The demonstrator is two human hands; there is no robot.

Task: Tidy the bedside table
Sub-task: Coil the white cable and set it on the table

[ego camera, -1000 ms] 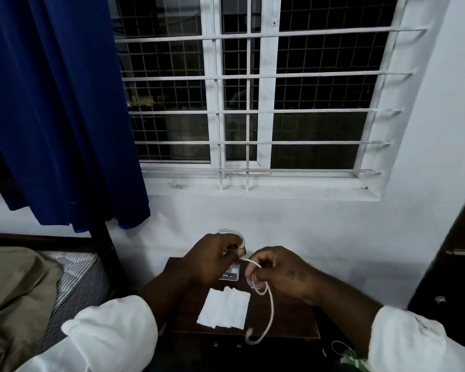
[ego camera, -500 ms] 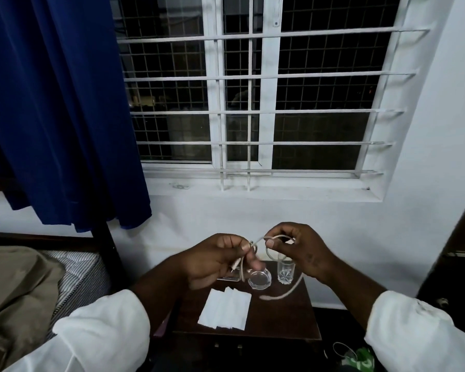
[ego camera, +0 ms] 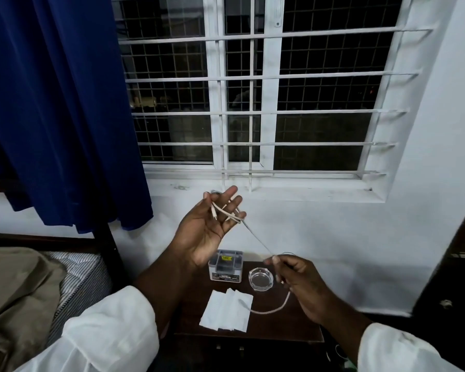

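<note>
Left of the bench [ego camera: 279,330], the bed's striped mattress [ego camera: 81,275] lies under a brown blanket [ego camera: 16,291]. My left hand [ego camera: 210,226] is raised above the bench's back left corner, palm up and fingers spread, with loops of the white cable [ego camera: 220,209] wound over them. From there the cable runs taut down to the right. On the bench, a small clear plastic box [ego camera: 226,267] sits at the back edge. Folded white tissues [ego camera: 223,315] lie toward the front edge, and a glass ashtray [ego camera: 261,279] stands just right of the box. My right hand [ego camera: 298,280], over the right edge, pinches the cable between thumb and forefinger. The cable's loose tail curves down below that hand, its tip over the tissues.
</note>
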